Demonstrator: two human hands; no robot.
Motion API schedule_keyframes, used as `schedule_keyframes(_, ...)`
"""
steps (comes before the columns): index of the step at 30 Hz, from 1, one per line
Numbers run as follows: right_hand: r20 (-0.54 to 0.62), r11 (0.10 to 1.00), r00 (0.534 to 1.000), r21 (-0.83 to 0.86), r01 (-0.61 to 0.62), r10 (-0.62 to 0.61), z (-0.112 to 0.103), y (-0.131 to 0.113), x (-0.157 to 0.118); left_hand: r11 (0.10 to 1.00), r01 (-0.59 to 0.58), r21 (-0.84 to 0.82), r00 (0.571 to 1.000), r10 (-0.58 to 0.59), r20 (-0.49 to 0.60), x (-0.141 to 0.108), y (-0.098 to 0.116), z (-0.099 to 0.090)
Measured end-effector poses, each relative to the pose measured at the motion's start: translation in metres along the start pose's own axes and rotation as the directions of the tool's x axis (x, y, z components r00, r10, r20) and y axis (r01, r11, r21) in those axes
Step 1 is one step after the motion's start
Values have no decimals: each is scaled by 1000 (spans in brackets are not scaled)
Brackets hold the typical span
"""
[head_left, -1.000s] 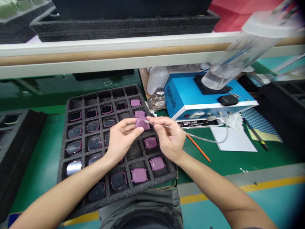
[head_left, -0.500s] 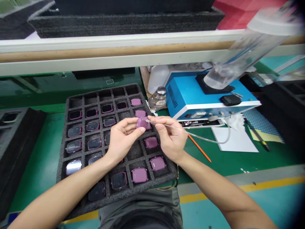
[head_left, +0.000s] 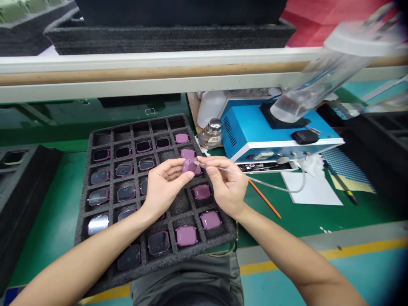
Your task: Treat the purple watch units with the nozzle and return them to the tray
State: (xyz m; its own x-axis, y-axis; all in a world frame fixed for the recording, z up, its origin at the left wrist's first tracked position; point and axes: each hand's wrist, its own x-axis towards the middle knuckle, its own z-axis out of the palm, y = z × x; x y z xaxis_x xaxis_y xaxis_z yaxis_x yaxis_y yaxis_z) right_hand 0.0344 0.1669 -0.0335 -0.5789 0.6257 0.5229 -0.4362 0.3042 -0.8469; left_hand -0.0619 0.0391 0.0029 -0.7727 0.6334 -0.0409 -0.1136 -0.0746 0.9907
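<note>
Left hand (head_left: 165, 182) pinches a small purple casing (head_left: 188, 165) between thumb and fingers, tilted up over the right-hand side of the tray. Right hand (head_left: 228, 185) closes on a slim tool at the end of a clear tube (head_left: 290, 191), its pale tip at the casing; whether it presses or only hovers I cannot tell. Hands nearly meet.

Beneath: grey foam tray (head_left: 180, 204), gridded, near edge jutting past the surface (head_left: 302, 216) toward the person's lap. Dark-screened units (head_left: 124, 170) with purple frames fill much of the left and middle; plain purple backs (head_left: 202, 192) show down the right. Far row of compartments bare.

Right of the tray: orange stick (head_left: 264, 198) lying slantwise, white paper (head_left: 314, 193) with the tube looping over it, dark pen (head_left: 341, 180) on a yellow and blue-checked patch. Behind these, blue box (head_left: 251, 121) with knobs on its front and a clear cylinder (head_left: 315, 89) leaning on top. Capped glass bottle (head_left: 211, 135) just beside it, white plastic bottle (head_left: 210, 108) behind.

Far left, black foam block (head_left: 28, 191). Above everything, shelf rail (head_left: 191, 68) with stacked foam (head_left: 168, 38).
</note>
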Motion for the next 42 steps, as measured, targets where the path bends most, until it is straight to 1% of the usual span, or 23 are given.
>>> schedule_keyframes(5,0,999,999,35,40,-40,2,1,3,998,-7,56,1000,9,-28,2,2,-1)
schedule_keyframes(10,21,998,1000,68,-10,9,4,3,6,997,-25,74,1000,26,-17,4,4,-1)
schedule_keyframes(16,36,994,999,106,-17,14,4,5,6,994,-51,98,998,53,-25,6,2,-2)
schedule_keyframes(26,31,995,999,92,-27,24,5,5,7,994,-58,92,998,60,-24,7,0,-3)
schedule_keyframes(42,33,994,999,99,-45,42,6,6,7,996,-28,81,999,32,-42,7,2,-3)
